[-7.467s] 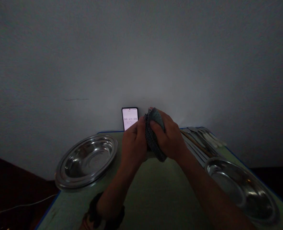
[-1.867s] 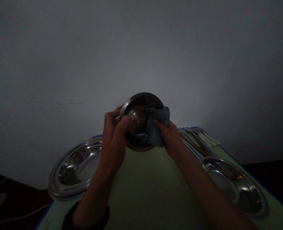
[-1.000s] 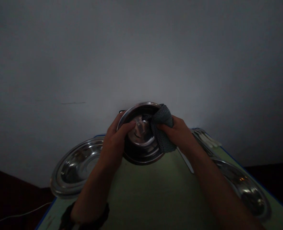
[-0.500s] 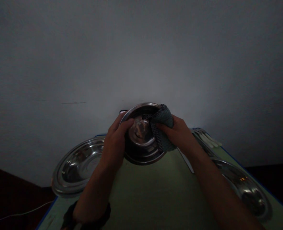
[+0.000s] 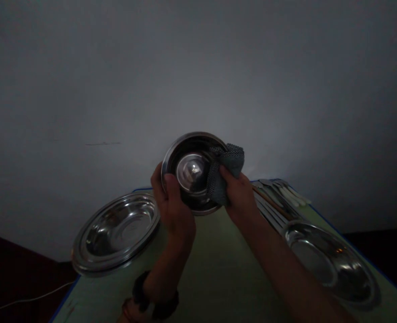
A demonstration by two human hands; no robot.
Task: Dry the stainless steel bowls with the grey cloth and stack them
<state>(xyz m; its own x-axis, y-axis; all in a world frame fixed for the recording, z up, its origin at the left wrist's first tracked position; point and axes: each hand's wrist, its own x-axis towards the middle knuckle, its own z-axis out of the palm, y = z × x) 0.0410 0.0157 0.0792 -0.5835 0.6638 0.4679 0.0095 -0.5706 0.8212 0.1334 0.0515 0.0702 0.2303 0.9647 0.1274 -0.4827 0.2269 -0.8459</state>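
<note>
A small steel bowl (image 5: 189,172) is held up in front of me, tilted so its inside faces me. My left hand (image 5: 173,208) grips its lower left rim, thumb inside the bowl. My right hand (image 5: 237,197) is closed on a grey checked cloth (image 5: 225,172), pressing it over the bowl's right rim. Both hands hover above the far middle of the green table (image 5: 211,273).
A large steel plate (image 5: 117,233) lies at the table's left edge, another steel plate (image 5: 333,264) at the right. Several pieces of cutlery (image 5: 279,197) lie in a row at the far right. A white wall stands behind; a white cable (image 5: 23,299) runs along the dark floor at left.
The bowl has been lifted and tilted more upright toward me. My left hand moved down to its lower rim, and the cloth hand rose with the bowl. The phone seen at first is now hidden.
</note>
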